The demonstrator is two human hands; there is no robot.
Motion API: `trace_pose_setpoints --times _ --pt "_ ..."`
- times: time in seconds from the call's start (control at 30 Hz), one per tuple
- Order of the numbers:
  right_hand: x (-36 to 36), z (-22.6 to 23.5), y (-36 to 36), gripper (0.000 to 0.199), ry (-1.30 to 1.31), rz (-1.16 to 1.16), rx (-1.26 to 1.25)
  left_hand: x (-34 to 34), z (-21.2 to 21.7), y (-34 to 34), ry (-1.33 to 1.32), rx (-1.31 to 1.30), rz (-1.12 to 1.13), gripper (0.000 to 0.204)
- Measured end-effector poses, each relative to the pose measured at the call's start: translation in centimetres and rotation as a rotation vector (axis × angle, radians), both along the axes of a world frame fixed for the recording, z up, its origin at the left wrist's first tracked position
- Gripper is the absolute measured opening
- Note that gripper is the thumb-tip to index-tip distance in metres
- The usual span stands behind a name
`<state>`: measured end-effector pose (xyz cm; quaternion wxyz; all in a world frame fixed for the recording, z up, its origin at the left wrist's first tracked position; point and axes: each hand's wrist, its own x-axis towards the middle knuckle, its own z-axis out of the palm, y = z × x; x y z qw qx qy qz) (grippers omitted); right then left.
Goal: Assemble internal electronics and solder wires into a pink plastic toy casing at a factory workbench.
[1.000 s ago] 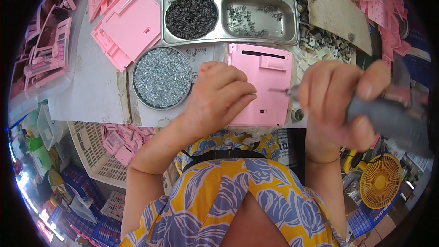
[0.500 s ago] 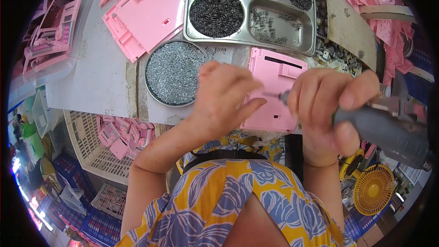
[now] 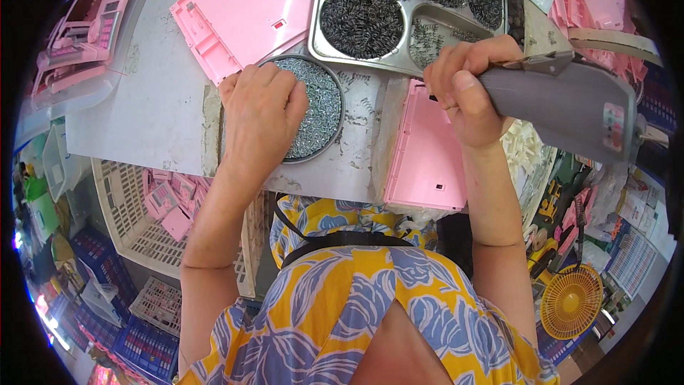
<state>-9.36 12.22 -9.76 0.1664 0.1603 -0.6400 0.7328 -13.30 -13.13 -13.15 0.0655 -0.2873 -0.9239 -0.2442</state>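
Observation:
My right hand point(image 3: 470, 89) is wrapped round a grey electric screwdriver point(image 3: 563, 100). Its tip end lies near the top of a pink plastic casing point(image 3: 427, 153), which rests on the bench in front of me; the hand partly covers the casing's upper right. My left hand point(image 3: 262, 110) is over the left side of a round dish of small silvery screws point(image 3: 317, 110). Its fingers are bent and drawn together, their tips hidden, so what they hold cannot be made out. Just beyond that hand lies a stack of pink plastic panels point(image 3: 246, 11).
A metal tray point(image 3: 410, 18) with piles of dark springs stands at the back. Below the bench on the left is a cream basket point(image 3: 128, 221) of pink pieces. A yellow fan point(image 3: 571, 301) stands low right. Assembled pink devices point(image 3: 100, 43) sit far left.
My left hand has moved left from beside the casing to the screw dish. My right hand has raised the screwdriver away from me, toward the casing's far edge.

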Motion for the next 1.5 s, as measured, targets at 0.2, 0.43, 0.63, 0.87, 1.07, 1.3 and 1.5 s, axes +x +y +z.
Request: trace_pose_setpoints --times 0.2,0.43,0.63,0.87,1.07,1.3,1.5 --pt "-0.2 2.2 0.7 0.027 -0.023 0.067 -0.126 1.3 1.3 3.7 -0.022 0.274 -0.214 0.013" --pt "3.4 5.8 -0.4 0.028 -0.034 0.167 -0.150 3.5 1.3 7.6 -0.169 0.486 -0.362 0.011" --pt "4.2 5.2 -0.9 0.030 -0.087 0.137 -0.177 3.8 1.2 7.5 -0.042 0.374 -0.337 0.014" --pt "4.4 3.9 -0.8 0.029 -0.177 0.105 -0.129 2.7 3.0 4.1 -0.024 0.229 -0.124 0.020" --pt "4.5 2.3 -1.4 0.026 -0.196 0.073 0.086 1.9 1.6 -0.6 -0.080 -0.049 -0.074 0.015" --pt "4.4 1.3 -1.5 0.025 -0.172 0.097 0.250 1.2 1.0 -0.7 -0.058 -0.069 -0.120 0.012" --pt "4.0 1.4 -0.5 0.027 -0.194 0.168 -0.136 1.2 0.6 -0.4 -0.015 -0.037 -0.118 0.013"
